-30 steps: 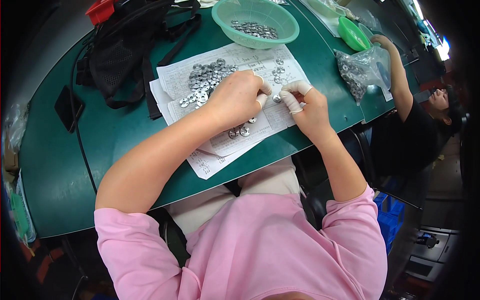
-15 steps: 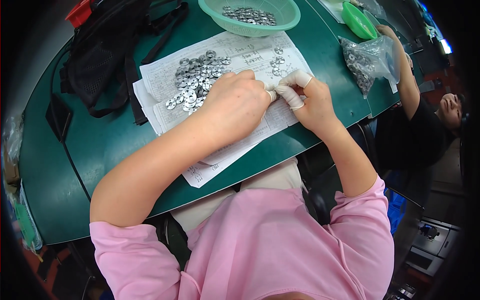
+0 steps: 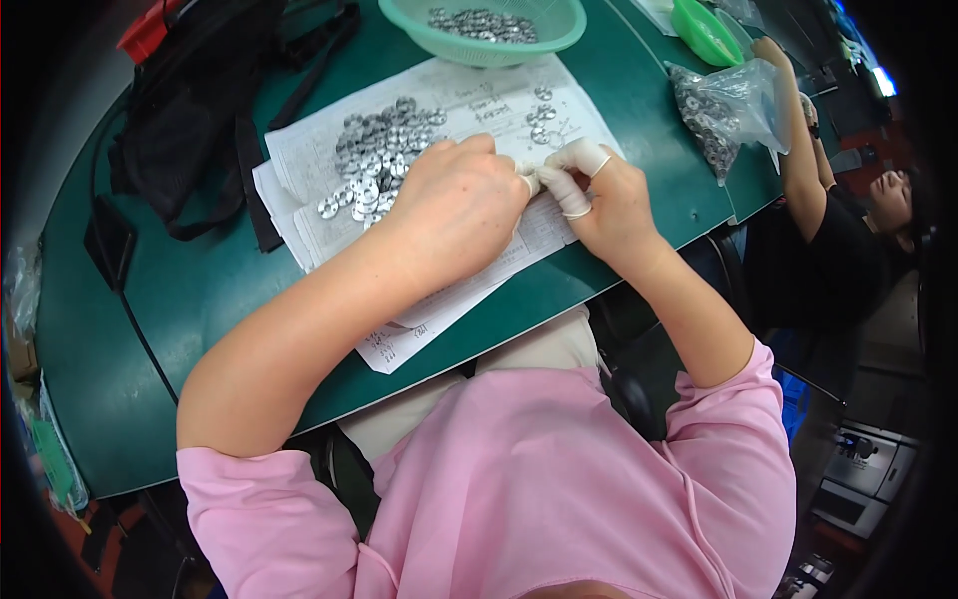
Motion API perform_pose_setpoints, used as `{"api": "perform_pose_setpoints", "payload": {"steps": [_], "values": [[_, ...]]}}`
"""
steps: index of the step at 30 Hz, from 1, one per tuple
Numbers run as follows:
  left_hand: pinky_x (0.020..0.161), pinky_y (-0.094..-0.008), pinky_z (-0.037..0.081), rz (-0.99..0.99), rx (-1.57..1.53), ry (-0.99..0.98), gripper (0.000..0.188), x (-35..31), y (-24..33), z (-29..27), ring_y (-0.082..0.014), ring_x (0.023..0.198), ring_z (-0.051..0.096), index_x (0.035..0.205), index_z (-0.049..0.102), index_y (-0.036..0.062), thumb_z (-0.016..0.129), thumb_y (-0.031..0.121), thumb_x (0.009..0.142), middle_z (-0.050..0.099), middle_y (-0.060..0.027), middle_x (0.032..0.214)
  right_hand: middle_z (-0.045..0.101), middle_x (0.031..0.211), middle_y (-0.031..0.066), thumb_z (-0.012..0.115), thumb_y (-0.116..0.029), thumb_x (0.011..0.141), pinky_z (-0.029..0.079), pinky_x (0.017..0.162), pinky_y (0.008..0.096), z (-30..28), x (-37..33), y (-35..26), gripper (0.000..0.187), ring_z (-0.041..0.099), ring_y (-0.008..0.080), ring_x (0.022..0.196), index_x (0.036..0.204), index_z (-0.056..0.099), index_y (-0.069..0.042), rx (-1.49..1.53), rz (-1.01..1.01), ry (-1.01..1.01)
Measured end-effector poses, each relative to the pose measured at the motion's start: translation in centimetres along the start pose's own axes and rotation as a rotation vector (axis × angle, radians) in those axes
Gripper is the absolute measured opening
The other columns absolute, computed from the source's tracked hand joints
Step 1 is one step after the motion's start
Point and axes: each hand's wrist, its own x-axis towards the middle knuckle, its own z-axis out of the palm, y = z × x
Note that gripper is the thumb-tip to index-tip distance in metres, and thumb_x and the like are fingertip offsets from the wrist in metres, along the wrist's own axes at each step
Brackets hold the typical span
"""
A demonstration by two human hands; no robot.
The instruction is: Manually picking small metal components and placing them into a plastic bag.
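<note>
My left hand (image 3: 457,205) and my right hand (image 3: 607,205) meet over the printed papers (image 3: 479,85), fingertips pinched together. White finger cots cover several of the fingers. Whatever sits between the fingertips is hidden or too small to make out. A heap of round silver metal discs with holes (image 3: 384,140) spreads on the papers beyond my left wrist. Past my right fingertips lies a small group of similar discs (image 3: 540,128).
A pale green plastic basket (image 3: 479,55) at the far edge holds more discs. To the right lie a clear bag of metal parts (image 3: 711,130) and a bright green bowl (image 3: 706,35), beside a co-worker's arm (image 3: 801,165). A black bag with straps (image 3: 205,130) covers the table's far left.
The whole scene has shifted slightly left and up in view. Both hands remain pinched together in nearly the same pose over the papers.
</note>
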Motion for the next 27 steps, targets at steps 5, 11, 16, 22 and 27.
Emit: {"api": "perform_pose_setpoints", "payload": {"steps": [5,11,16,22,27], "values": [[0.070,-0.0388,0.047,-0.009,0.000,0.017,0.012,-0.3,0.1,0.4,-0.0251,0.084,0.059,0.072,0.068,0.0074,0.057,0.012,0.075,0.065,-0.0083,0.074,0.061,0.072,0.0101,0.068,-0.008,0.081,0.048,0.057,0.0302,0.3,0.1,-0.3,0.009,0.059,0.0211,0.060,0.084,0.062,-0.003,0.018,0.001,-0.007],[0.072,-0.0392,0.048,-0.036,-0.021,-0.052,0.022,-0.6,0.9,-0.4,-0.0257,0.081,0.058,0.092,0.071,0.0109,0.059,0.011,0.073,0.064,-0.0092,0.073,0.059,0.072,0.0110,0.067,-0.007,0.082,0.048,0.057,0.0319,0.1,-0.7,-0.7,0.008,0.058,0.0232,0.061,0.085,0.061,-0.003,0.089,0.035,0.001],[0.074,-0.0390,0.048,-0.050,0.015,-0.053,0.030,-0.6,0.9,0.0,-0.0258,0.080,0.057,0.099,0.072,0.0132,0.060,0.009,0.071,0.063,-0.0091,0.072,0.059,0.073,0.0129,0.066,-0.009,0.081,0.048,0.059,0.0360,0.2,-0.8,-0.9,0.009,0.059,0.0288,0.065,0.085,0.059,-0.004,0.088,0.032,0.029],[0.073,-0.0392,0.048,-0.038,-0.021,-0.026,0.028,-0.5,0.9,-0.1,-0.0265,0.079,0.057,0.096,0.072,0.0131,0.060,0.008,0.071,0.063,-0.0093,0.073,0.059,0.073,0.0134,0.066,-0.010,0.081,0.048,0.060,0.0378,0.5,-0.8,-0.7,0.010,0.060,0.0311,0.067,0.086,0.059,-0.005,0.118,0.044,0.054],[0.072,-0.0399,0.048,-0.038,-0.049,0.009,0.021,-0.3,1.0,0.0,-0.0278,0.076,0.056,0.093,0.072,0.0111,0.061,0.010,0.075,0.064,-0.0104,0.074,0.060,0.075,0.0133,0.066,-0.012,0.080,0.048,0.062,0.0382,0.8,-0.9,0.0,0.011,0.060,0.0312,0.069,0.086,0.060,-0.005,0.188,0.048,0.114]]}}
